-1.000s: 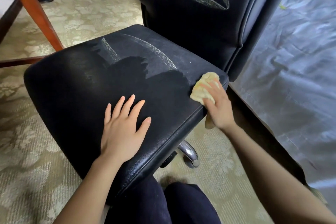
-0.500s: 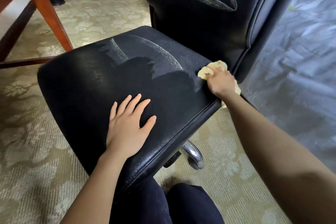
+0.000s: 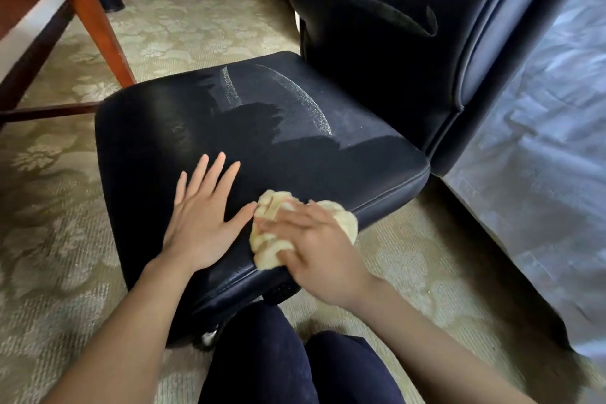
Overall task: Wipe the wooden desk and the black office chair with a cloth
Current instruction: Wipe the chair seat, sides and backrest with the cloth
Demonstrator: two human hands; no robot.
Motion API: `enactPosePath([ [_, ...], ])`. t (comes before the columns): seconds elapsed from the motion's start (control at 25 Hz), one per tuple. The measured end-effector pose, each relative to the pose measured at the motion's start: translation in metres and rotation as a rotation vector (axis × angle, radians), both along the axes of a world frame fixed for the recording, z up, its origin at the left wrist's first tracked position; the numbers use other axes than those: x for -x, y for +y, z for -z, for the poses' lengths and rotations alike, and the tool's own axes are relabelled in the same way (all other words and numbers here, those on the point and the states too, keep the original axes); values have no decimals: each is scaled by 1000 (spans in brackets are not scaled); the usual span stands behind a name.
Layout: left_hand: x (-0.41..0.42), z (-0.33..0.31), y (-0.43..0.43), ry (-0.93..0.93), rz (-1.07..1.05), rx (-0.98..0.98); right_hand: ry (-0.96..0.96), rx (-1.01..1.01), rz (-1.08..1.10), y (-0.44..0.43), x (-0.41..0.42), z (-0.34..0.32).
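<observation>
The right grip [image 3: 314, 246] is closed over a wadded cloth [image 3: 270, 207], fingers laid across it and thumb tucked at its near edge, though blur softens the detail. It presses the cloth on the chair [image 3: 295, 147] at about 5 o'clock of the seat, right by the front seam. The left grip [image 3: 200, 223] lies open and flat on the seat at 7 o'clock, thumb almost touching the cloth.

The likeliest slip is at that front edge: a stroke carried toward 6 o'clock could run the cloth off the rounded seam and drop dust onto the person's lap or the carpet [image 3: 65, 207].

The chair probably rolls or swivels. If the flat palm lifts or eases, a firm push toward 12 o'clock may shove the seat away and leave the stroke short.

Pale dusty arcs [image 3: 308, 102] remain at 12 to 1 o'clock of the seat, and another streak [image 3: 377, 6] crosses the backrest; working only the near edge would leave them. A loaded cloth may smear rather than lift.

The table [image 3: 95, 20] shows only a leg at 10 o'clock, so its top cannot be judged.
</observation>
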State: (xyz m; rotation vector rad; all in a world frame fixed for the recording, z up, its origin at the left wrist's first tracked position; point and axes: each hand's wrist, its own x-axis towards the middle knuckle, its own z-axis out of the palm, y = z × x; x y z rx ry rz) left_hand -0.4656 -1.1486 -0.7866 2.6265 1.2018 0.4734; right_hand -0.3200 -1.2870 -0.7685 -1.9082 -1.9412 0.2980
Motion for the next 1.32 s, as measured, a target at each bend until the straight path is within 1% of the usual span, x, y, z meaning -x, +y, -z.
enactPosePath([
  [0.12,10,0,11,30,18,35,-142,-24,-92,-10,-1,2],
  [0.2,15,0,19,41,21,50,-203,-8,-41,-14,-12,2],
  [0.48,24,1,30,46,49,33,-154,93,425,-1,-99,-4],
  [0.64,25,2,31,34,57,25,-134,174,622,28,-136,-7],
  [0.72,25,2,30,34,56,22,-148,201,682,49,-152,-5],
  [0.88,24,3,28,30,38,-5,-208,241,649,93,-170,-2],
  [1.0,20,4,23,63,15,-55,-257,288,626,118,-162,-2],
  [1.12,15,3,17,69,-4,-65,-246,285,503,144,-138,-7],
  [1.32,8,1,7,143,-52,-76,-193,254,217,164,-67,-4],
])
